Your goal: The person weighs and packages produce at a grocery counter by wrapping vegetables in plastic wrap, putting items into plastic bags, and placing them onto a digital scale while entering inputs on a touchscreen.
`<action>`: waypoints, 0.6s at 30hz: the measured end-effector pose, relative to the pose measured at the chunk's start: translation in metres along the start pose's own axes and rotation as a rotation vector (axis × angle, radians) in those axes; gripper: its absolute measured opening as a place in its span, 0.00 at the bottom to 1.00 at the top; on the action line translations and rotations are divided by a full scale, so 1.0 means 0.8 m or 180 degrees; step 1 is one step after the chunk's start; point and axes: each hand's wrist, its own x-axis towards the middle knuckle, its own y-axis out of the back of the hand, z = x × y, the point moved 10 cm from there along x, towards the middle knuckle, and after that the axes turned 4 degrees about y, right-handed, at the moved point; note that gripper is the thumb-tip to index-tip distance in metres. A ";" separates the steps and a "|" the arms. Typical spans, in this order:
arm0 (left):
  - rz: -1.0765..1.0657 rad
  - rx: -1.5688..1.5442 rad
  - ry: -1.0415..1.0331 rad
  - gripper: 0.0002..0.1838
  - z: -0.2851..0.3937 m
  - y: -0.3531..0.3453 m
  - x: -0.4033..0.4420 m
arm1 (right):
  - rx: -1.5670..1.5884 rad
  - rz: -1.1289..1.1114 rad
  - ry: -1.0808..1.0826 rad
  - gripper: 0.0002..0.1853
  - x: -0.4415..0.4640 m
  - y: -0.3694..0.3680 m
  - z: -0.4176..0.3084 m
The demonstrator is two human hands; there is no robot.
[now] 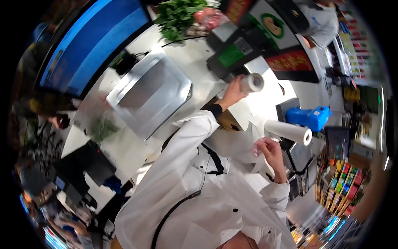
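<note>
Plain white coat point(178, 199) with dark buttons point(235, 210) and a black cuff point(215, 110); small whitish roll point(252, 83) with a grey core, longer white roll point(288, 132), and a scrap of film point(258, 146) in pale pink. The tray point(157, 95) is silvery grey, the counter point(197, 56) white. A screen point(99, 41) shows bands of lighter and deeper blue; leafy greens point(176, 18) are vivid green; a sign point(290, 63) has yellow characters on red

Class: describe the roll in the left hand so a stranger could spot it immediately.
From the big silver tray, look right to the left hand. It holds a pale roll, stubbier-looking than the long white roll at lower right.
</note>
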 end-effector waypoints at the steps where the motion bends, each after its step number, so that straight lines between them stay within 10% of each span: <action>1: -0.0163 0.0017 0.0144 0.43 -0.010 -0.003 -0.003 | 0.0103 -0.0177 -0.0143 0.08 0.019 -0.019 0.002; 5: -0.0447 -0.0084 0.0392 0.33 -0.011 0.054 -0.046 | 0.0008 -0.0886 0.0143 0.06 0.085 -0.098 0.004; 9: -0.1815 -0.2221 0.1287 0.34 0.044 0.170 -0.179 | 0.0366 -0.1776 0.0314 0.06 0.126 -0.216 -0.021; 16: 0.0755 -0.1542 0.2485 0.19 -0.004 0.372 -0.471 | -0.1480 -0.2758 0.1648 0.22 0.159 -0.535 -0.111; 18: 0.1169 -0.1380 0.2684 0.16 -0.016 0.411 -0.548 | -0.0524 -0.2489 0.1610 0.35 0.198 -0.641 -0.084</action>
